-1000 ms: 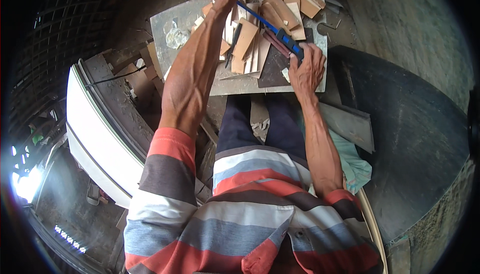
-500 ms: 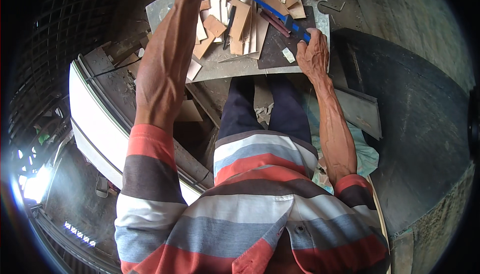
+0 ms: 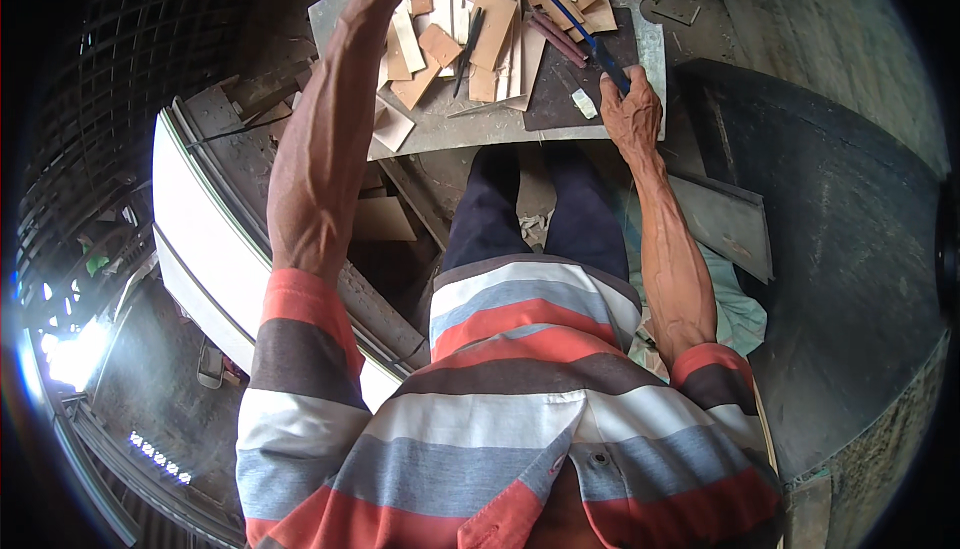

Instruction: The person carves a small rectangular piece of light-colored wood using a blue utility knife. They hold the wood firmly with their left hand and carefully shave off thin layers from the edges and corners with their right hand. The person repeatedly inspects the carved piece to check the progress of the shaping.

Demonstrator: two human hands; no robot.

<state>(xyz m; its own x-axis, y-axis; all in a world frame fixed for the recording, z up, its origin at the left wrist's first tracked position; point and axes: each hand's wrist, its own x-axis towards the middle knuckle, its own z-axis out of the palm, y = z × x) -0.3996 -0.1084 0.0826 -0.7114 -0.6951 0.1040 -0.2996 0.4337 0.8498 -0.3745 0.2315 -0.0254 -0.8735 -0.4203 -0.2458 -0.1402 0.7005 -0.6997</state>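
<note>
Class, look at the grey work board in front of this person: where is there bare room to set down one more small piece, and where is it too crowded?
Bare room: the grey board's near strip, between the leaning wood offcuts and the front edge, and the dark mat left of the right hand, apart from one small pale chip. The board's far half is crowded with overlapping offcuts.
</note>
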